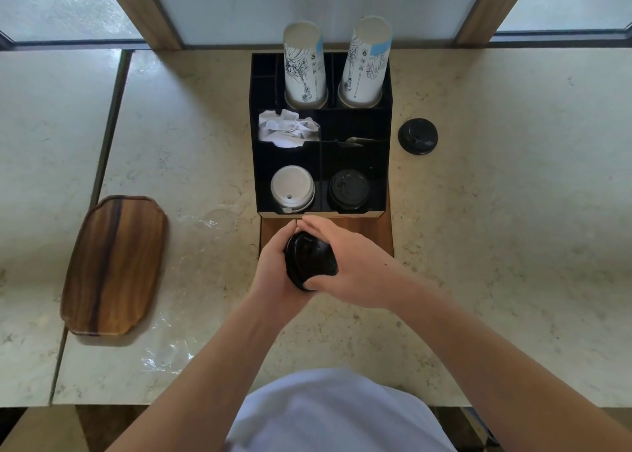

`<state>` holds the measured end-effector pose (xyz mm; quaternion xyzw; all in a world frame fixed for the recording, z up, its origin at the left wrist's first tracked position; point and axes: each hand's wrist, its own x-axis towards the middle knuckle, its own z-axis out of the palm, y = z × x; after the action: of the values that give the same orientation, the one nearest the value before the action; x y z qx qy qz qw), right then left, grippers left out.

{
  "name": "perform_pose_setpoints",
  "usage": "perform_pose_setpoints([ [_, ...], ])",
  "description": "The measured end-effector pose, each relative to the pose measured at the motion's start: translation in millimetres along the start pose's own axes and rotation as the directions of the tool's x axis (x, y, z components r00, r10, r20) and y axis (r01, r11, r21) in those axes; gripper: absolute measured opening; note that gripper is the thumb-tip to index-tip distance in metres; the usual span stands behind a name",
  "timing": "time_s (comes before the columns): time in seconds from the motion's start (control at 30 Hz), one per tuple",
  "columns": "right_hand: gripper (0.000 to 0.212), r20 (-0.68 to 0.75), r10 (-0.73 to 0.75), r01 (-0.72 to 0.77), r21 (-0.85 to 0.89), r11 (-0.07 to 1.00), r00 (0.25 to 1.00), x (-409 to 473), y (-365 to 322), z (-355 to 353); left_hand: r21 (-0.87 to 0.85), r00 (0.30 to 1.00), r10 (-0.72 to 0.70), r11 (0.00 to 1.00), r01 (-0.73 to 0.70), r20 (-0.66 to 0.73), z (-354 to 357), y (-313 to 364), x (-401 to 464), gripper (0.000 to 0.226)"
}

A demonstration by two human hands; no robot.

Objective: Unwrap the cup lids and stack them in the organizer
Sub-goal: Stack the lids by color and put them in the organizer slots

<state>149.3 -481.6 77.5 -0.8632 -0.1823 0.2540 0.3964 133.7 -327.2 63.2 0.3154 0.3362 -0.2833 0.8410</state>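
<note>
Setting: marble counter (478, 246) below frosted window panels, seen from above
Lids in hand: short stack of black lids (309, 263) held between both palms just in front of the organizer (384, 164) — likely being squared up before it goes in
Left hand (272, 263): cups the stack's left side, fingers curled round its rim, wrist bent inward
Right hand (355, 263): lies over the stack's right side, fingers together and straight towards the organizer, thumb hooked under the near edge
Organizer front: white lids (292, 187) in the left front compartment, black lids (349, 189) in the right — the held stack probably belongs there
Further back: crumpled napkins (287, 128), two sleeves of paper cups (304, 66) upright at the rear
Loose lid (417, 136): on the counter just right of the organizer, not yet stacked
Wrapper: clear plastic (171, 352) lies discarded on the counter at left, near a wooden tray (113, 265)
</note>
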Motion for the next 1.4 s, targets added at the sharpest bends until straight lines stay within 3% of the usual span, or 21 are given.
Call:
perform_pose_setpoints([
  [0.1,0.095,0.005,-0.011,0.01,0.147,0.989,1.0,2.2,0.7,-11.3,0.016,0.998,0.014,1.0,-0.015,0.06,2.0,1.9,3.2,0.036],
  [0.17,0.065,-0.191,-0.004,0.068,0.331,0.941,0.982,6.7,15.5,-33.3,0.001,0.998,0.007,1.0,-0.007,0.059,7.7,7.0,9.8,0.038],
  [0.2,0.044,-0.379,0.076,0.094,0.41,0.907,0.922,10.7,29.6,-46.4,-0.013,0.999,0.012,1.0,-0.011,0.053,9.6,10.2,12.0,0.04],
  [0.27,0.021,-0.665,0.37,0.008,0.493,0.87,0.648,29.4,68.8,-82.8,-0.051,0.999,0.029,0.998,-0.027,0.039,13.9,19.3,19.0,0.045],
  [0.3,0.021,-0.72,0.468,-0.119,0.48,0.869,0.513,40.6,90.2,-100.9,-0.079,0.999,0.027,0.997,-0.024,0.037,16.5,23.8,22.3,0.044],
  [0.33,0.025,-0.723,0.526,-0.26,0.458,0.85,0.447,51.8,113.0,-116.5,-0.113,0.999,0.016,0.994,-0.012,0.037,18.8,27.3,25.9,0.042],
  [0.43,0.049,-0.605,0.616,-0.565,0.307,0.766,0.505,82.7,177.1,-143.7,-0.198,0.999,-0.026,0.98,0.031,0.029,21.9,31.5,40.2,0.051],
  [0.5,0.07,-0.573,0.593,-0.655,0.126,0.745,0.566,99.3,202.5,-151.3,-0.23,0.999,-0.019,0.973,0.027,0.037,22.1,32.0,48.4,0.055],
  [0.6,0.103,-0.498,0.504,-0.618,-0.087,0.781,0.706,125.3,222.5,-155.8,-0.246,0.999,-0.009,0.969,0.022,0.054,25.0,33.0,53.6,0.052],
  [0.7,0.106,-0.43,0.48,-0.58,-0.136,0.803,0.765,146.8,237.9,-161.7,-0.248,0.996,-0.014,0.968,0.035,0.085,28.7,35.1,52.4,0.053],
  [0.87,0.095,-0.48,0.457,-0.59,-0.169,0.789,0.749,153.2,248.5,-168.0,-0.251,0.991,-0.027,0.966,0.059,0.131,27.3,40.0,50.6,0.056],
  [0.97,0.094,-0.556,0.514,-0.582,0.065,0.811,0.654,140.7,224.9,-170.4,-0.247,0.988,-0.03,0.967,0.068,0.152,27.7,42.4,48.9,0.065],
  [1.07,0.089,-0.722,0.479,-0.417,0.285,0.863,0.499,104.3,171.8,-157.9,-0.242,0.991,-0.035,0.968,0.065,0.126,27.3,43.6,44.6,0.062],
  [1.13,0.076,-0.769,0.419,-0.236,0.347,0.908,0.483,71.7,122.0,-127.9,-0.26,0.995,-0.028,0.964,0.052,0.094,27.3,43.6,40.3,0.056],
  [1.2,0.062,-0.719,0.333,-0.094,0.351,0.932,0.61,40.5,71.1,-86.6,-0.249,0.997,-0.013,0.968,0.03,0.07,28.4,41.3,35.3,0.051],
  [1.3,0.075,-0.555,0.193,-0.052,0.259,0.964,0.809,13.0,12.6,-35.4,-0.208,0.997,0.036,0.978,-0.021,0.072,30.9,35.4,24.8,0.049],
  [1.4,0.084,-0.545,0.098,-0.072,0.07,0.995,0.833,4.6,-16.1,-10.6,-0.168,0.994,0.083,0.983,-0.07,0.067,31.6,29.7,9.7,0.053],
])
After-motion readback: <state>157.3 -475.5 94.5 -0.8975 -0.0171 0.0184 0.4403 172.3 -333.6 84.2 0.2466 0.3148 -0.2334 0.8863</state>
